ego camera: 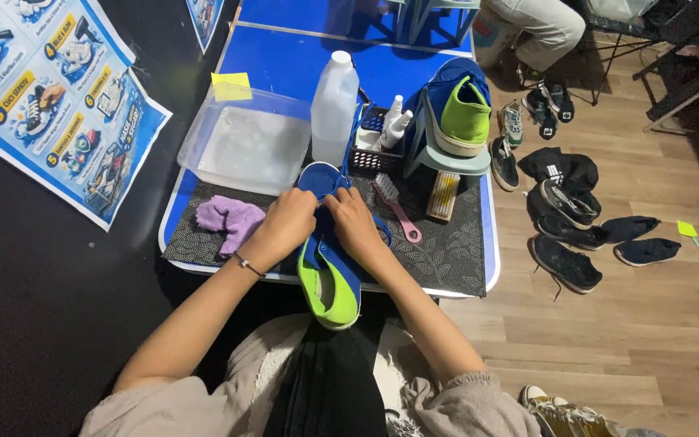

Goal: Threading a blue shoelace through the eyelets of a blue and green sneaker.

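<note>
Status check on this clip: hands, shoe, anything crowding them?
Left hand and right hand both gripping the blue canvas shoe with green lining. Purple cloth left, pink-handled brush right, neither touching.

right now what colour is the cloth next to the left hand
Light purple; the cloth shows in the head view, lying beside the left hand.

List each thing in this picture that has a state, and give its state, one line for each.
blue shoe: on the mat, both hands on it
left hand: resting on the shoe
right hand: resting on the shoe
second blue shoe: on a stand, sole up
white bottle: upright, capped
clear tub: open, no lid
purple cloth: crumpled, on the mat
pink brush: lying flat
</note>
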